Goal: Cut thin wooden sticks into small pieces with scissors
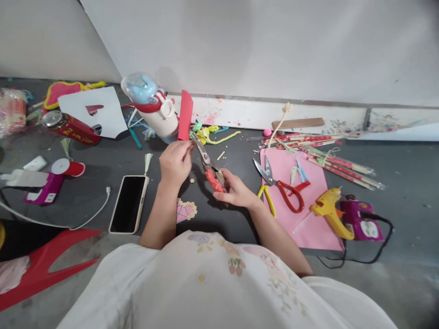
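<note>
My left hand point(176, 161) pinches the lower end of a red paper strip point(185, 115) and holds it upright. My right hand point(233, 188) grips the red handles of a pair of scissors point(208, 163). The scissor blades point up and left, with their tips at the bottom edge of the strip, just beside my left fingers. Both hands hover over a dark tabletop point(103, 160). A pink heart-shaped piece with a pale trim point(185, 210) lies on the table just under my left wrist.
A phone point(128, 203) lies left of my left arm. A water bottle point(151, 105) lies behind the strip. Right of my hands, a pink sheet point(308, 219) carries red-handled shears point(279, 185). A yellow glue gun point(331, 211) and wrapped sticks point(339, 164) lie further right.
</note>
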